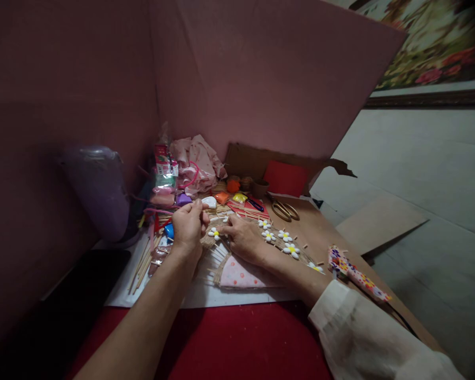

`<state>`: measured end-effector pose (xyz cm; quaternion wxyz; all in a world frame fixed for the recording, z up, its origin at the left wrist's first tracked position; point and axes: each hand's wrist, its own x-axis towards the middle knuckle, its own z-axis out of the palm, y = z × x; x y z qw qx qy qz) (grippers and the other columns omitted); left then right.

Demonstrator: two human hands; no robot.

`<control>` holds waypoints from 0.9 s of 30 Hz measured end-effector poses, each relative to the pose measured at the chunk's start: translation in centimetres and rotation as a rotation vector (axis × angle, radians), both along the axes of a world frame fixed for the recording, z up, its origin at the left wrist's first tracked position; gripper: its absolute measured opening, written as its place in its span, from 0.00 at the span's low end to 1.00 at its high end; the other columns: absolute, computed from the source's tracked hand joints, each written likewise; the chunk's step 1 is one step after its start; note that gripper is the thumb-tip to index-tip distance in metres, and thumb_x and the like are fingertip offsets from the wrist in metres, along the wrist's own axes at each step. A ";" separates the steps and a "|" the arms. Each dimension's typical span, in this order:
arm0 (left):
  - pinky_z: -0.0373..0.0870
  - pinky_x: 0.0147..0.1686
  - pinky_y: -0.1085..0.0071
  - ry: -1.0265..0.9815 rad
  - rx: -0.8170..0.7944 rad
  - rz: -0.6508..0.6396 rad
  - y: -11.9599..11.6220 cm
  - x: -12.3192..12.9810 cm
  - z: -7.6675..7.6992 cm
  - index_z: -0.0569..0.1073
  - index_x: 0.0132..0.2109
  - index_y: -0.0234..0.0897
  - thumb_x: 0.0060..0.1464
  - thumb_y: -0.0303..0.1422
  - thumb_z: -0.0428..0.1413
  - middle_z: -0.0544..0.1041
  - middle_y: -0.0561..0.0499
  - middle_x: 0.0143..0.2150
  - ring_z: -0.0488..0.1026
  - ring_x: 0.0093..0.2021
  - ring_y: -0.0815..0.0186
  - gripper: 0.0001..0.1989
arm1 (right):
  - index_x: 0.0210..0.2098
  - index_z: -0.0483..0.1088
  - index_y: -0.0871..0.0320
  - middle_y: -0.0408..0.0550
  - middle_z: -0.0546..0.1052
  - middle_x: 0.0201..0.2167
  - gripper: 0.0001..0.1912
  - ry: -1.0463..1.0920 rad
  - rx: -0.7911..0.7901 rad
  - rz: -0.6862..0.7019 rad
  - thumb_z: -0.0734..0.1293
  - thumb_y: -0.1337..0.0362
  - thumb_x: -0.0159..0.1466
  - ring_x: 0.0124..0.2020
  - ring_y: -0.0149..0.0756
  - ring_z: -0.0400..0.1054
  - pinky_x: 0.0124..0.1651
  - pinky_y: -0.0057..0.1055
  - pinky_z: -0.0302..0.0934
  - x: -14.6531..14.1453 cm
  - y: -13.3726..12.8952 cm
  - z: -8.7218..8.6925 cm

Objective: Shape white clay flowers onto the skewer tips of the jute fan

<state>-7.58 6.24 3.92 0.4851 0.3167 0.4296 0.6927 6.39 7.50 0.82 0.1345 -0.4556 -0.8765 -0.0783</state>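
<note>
A fan-shaped piece with a pink patterned cloth base (247, 274) lies on white paper. Along its twine-wrapped upper band sit several white flowers with yellow centres, one of them (291, 250) to the right. My left hand (189, 224) is held over the band's left end, fingers curled in a pinch; whatever it holds is too small to make out. My right hand (243, 237) touches the band beside the leftmost flower (214, 233), index finger pointing left and the other fingers curled under. A white clay packet (209, 202) lies just behind my left hand.
Brass-coloured scissors (284, 208), orange (221, 197) and yellow (239, 198) clay packets and a small brown pot (260, 188) stand behind. Thin sticks (143, 264) lie left. A floral-patterned glue gun (358, 277) is at right, a purple container (98, 190) at left.
</note>
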 end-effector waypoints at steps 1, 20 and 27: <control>0.42 0.08 0.82 -0.001 0.000 0.000 0.0 0.0 0.0 0.68 0.27 0.32 0.46 0.37 0.56 0.62 0.60 0.11 0.52 0.08 0.78 0.11 | 0.38 0.75 0.49 0.47 0.69 0.33 0.14 -0.002 0.001 -0.002 0.60 0.68 0.60 0.30 0.34 0.59 0.28 0.29 0.45 0.0 0.0 0.1; 0.43 0.09 0.81 0.004 0.006 -0.008 0.0 -0.2 -0.2 0.68 0.26 0.32 0.47 0.37 0.55 0.63 0.59 0.11 0.52 0.08 0.78 0.11 | 0.41 0.74 0.51 0.47 0.68 0.35 0.14 -0.009 -0.017 0.006 0.61 0.66 0.59 0.31 0.34 0.60 0.31 0.29 0.50 -1.1 0.2 0.5; 0.42 0.09 0.80 -0.009 -0.001 0.012 0.0 -0.1 -0.1 0.69 0.26 0.33 0.45 0.38 0.56 0.62 0.59 0.11 0.52 0.08 0.77 0.12 | 0.39 0.74 0.51 0.47 0.68 0.36 0.12 -0.015 -0.022 0.013 0.61 0.67 0.59 0.32 0.35 0.62 0.30 0.29 0.51 -1.3 0.0 0.6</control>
